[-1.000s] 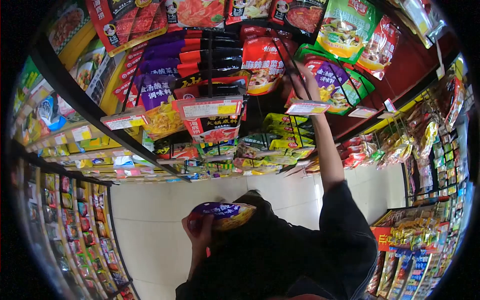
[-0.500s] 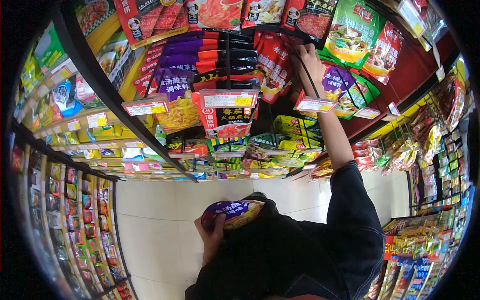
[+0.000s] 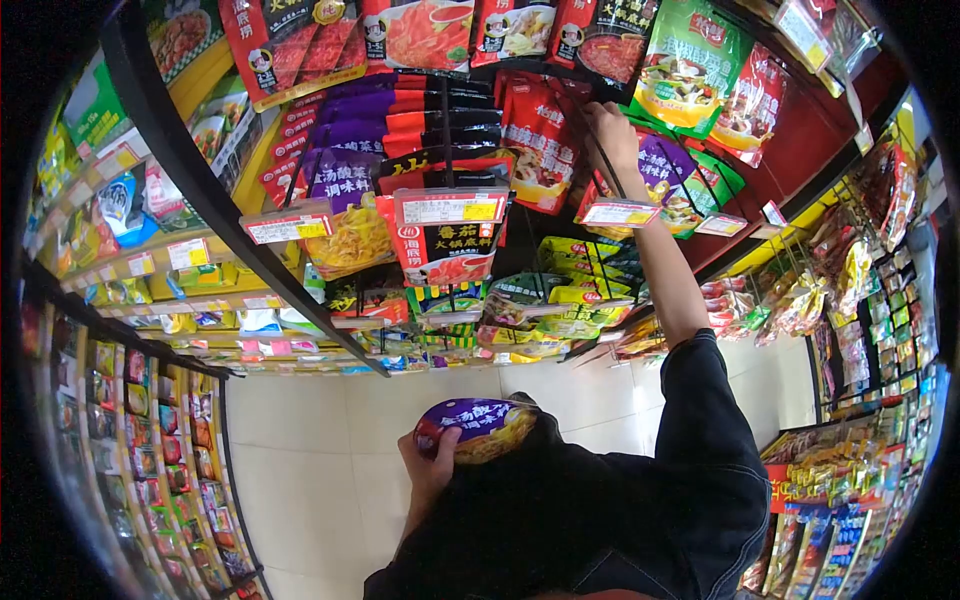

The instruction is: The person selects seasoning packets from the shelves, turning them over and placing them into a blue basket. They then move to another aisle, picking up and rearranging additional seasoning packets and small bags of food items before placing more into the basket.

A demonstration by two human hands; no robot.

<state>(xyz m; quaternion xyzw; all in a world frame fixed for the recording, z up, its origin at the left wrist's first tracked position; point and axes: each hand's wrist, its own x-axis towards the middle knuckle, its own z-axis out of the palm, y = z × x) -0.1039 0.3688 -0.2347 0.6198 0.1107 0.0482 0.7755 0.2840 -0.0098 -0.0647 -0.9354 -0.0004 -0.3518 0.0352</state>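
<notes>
My left hand [image 3: 432, 462] is closed on a purple and yellow food pouch [image 3: 480, 426], held low in front of my dark shirt with the thumb across it. My right hand [image 3: 612, 138] reaches up into the rack, its fingers curled at a hook between a red pouch [image 3: 540, 140] and a purple pouch [image 3: 660, 165]. What those fingers grip, if anything, is too small to make out. Below my right wrist is a price tag [image 3: 618, 214] at the end of a hook.
Purple pouches [image 3: 350, 215] and a red tomato pouch [image 3: 445, 240] hang left of my right hand. A green pouch [image 3: 690, 70] hangs to the right. A black shelf edge [image 3: 215, 185] slants at the left. More stocked shelves [image 3: 150, 430] stand beyond the tiled floor [image 3: 300, 470].
The view has shifted slightly. The red pouch beside my right hand now hangs more upright and shows more of its front. The pouch in my left hand is tilted a little more toward the camera.
</notes>
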